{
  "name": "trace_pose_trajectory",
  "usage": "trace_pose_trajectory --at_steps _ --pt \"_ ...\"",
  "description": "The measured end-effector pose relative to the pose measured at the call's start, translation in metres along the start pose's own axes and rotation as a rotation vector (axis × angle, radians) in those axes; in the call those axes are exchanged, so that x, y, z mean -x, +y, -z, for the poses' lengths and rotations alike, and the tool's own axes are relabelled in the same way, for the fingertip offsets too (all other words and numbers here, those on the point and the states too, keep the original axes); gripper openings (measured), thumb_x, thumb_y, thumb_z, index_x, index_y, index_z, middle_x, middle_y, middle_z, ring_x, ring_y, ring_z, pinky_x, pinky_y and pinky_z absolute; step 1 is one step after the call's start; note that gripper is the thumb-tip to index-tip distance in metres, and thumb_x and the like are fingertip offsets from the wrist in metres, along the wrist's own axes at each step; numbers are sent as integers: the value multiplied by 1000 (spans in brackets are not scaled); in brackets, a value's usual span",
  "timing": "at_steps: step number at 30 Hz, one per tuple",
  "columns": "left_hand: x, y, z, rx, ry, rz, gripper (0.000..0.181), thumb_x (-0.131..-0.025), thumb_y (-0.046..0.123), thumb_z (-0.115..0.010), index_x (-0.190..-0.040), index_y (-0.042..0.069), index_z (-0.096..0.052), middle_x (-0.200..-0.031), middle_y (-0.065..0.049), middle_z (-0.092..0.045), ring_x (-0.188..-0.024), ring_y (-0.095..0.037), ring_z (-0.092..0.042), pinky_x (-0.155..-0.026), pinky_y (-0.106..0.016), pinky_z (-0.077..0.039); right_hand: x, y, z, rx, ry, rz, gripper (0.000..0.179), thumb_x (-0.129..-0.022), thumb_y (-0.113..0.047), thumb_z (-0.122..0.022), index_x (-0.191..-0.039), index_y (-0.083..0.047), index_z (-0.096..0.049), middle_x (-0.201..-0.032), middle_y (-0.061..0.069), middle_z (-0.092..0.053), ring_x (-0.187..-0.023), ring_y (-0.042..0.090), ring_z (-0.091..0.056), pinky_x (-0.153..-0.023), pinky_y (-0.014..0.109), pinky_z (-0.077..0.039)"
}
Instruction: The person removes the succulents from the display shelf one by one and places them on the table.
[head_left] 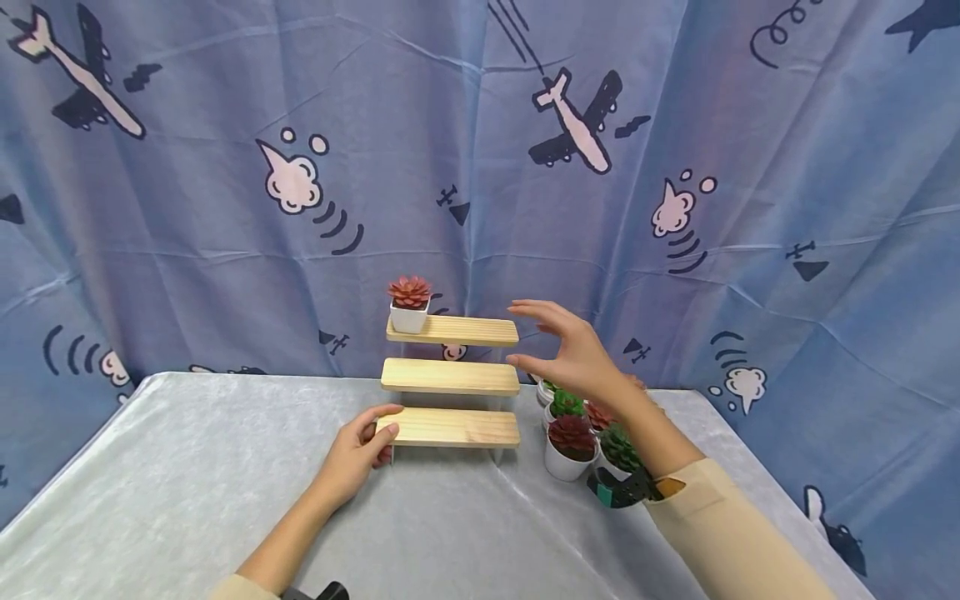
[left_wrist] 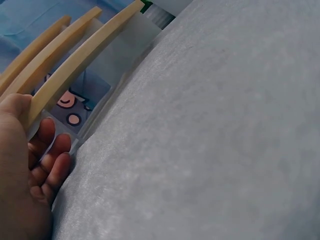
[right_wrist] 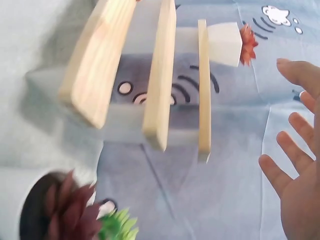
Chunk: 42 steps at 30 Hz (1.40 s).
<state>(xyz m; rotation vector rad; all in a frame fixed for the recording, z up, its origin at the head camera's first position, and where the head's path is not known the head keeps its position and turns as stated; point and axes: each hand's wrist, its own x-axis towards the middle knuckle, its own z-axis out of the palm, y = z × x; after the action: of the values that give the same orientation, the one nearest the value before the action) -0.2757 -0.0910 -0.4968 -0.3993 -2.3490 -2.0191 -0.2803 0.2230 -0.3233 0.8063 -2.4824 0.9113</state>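
Note:
A three-tier wooden shelf stand [head_left: 450,377] with clear side supports stands on the table. On the left end of its top board sits a red succulent in a square white pot [head_left: 409,318]. My left hand [head_left: 358,450] grips the left end of the lowest board, thumb on top and fingers underneath; the left wrist view shows the curled fingers [left_wrist: 57,165] below that board. My right hand [head_left: 573,350] is raised off the right end of the stand, fingers spread and holding nothing. In the right wrist view that hand [right_wrist: 305,145] is apart from the boards.
Several potted succulents cluster right of the stand, below my right forearm, among them a dark red one in a white pot [head_left: 570,450] and a green one [head_left: 619,446]. A grey-white cloth covers the table [head_left: 187,475]. Behind hangs a blue curtain [head_left: 420,125] printed with planes.

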Motion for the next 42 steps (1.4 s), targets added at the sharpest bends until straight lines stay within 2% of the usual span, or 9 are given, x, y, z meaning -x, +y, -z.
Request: trace_pose_trajectory --at_steps 11,19,29,37,42 --pt "1 1 0 22 -3 -8 34 -101 21 -63 -132 9 -63 -70 -4 -52 -63 -13 -58 -60 -23 -50 -46 -24 -20 -22 -15 87 59 -84 -23 -84 -139 -15 -61 -147 9 -56 -139 26 -50 -108 50 -49" --pt "0 1 0 33 4 1 32 -101 19 -63 -132 10 -64 -70 -3 -51 -64 -12 -57 -60 -23 -50 -73 -35 -39 -29 -58 89 59 -86 -24 -82 -139 -15 -60 -148 7 -55 -139 26 -50 -107 49 -50" --pt "0 -1 0 45 -1 10 32 -101 20 -63 -132 11 -64 -72 -3 -52 -64 -13 -57 -60 -24 -51 -100 -37 -75 -86 -71 94 56 -83 -22 -83 -135 -12 -64 -145 9 -57 -133 27 -55 -103 55 -51" --pt "-1 0 0 35 6 12 32 -101 20 -63 -132 12 -64 -68 -2 -45 -64 -13 -59 -61 -24 -51 -116 -38 -96 -22 -16 96 52 -83 -21 -83 -132 -10 -66 -139 6 -61 -122 24 -61 -102 44 -52" --pt "-2 0 0 36 10 9 32 -101 19 -63 -131 12 -64 -67 -2 -44 -63 -13 -59 -60 -23 -51 -121 -40 -107 -17 -21 43 47 -86 -20 -80 -130 -10 -67 -137 5 -62 -122 22 -63 -103 38 -52"
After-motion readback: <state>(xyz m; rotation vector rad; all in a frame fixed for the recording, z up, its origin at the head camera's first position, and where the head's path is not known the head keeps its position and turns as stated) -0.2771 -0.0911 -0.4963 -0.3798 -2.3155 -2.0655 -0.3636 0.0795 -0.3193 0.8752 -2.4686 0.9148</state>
